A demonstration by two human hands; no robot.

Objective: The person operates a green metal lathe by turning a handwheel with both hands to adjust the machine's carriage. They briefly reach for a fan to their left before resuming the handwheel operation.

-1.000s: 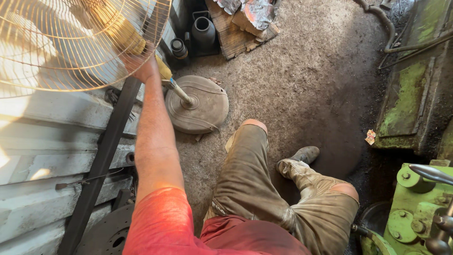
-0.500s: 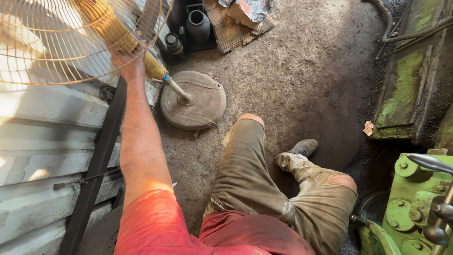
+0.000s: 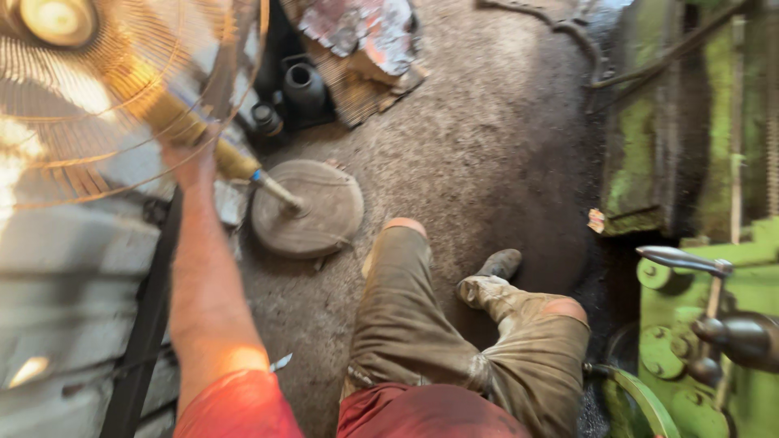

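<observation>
Nearest the camera: a red shirt hem [image 3: 422, 412] and dusty olive-brown trousers [image 3: 422, 324], creased and stained, with one grey worn shoe [image 3: 499, 266] set on a rough, gritty dark concrete floor [image 3: 487, 146].

The left hand [image 3: 191, 166] is raised at the end of a bare forearm and sits against the yellow-painted metal pole [image 3: 182, 130] of a pedestal fan. The fingers appear wrapped around the pole, but motion blur leaves the closure uncertain. The pole runs tilted down to a round, flat, dust-caked metal base disc [image 3: 308, 207] resting on the floor just left of the knee. The brass-coloured wire fan guard [image 3: 122, 89], a dome of thin radial rods, fills the upper left.

Compared with half a second earlier, the hand holds the same place on the pole and the base disc has not shifted on the floor.

The right hand is out of view. At right, a green-painted, chipped machine body [image 3: 698, 341] with a polished steel lever handle [image 3: 682, 259] is cut off by the frame edge. Farther away, black cylindrical containers [image 3: 304, 85] stand beside a crumpled grey sheet [image 3: 365, 32], details indistinct. Grey corrugated metal panels [image 3: 73, 276] lie at left.
</observation>
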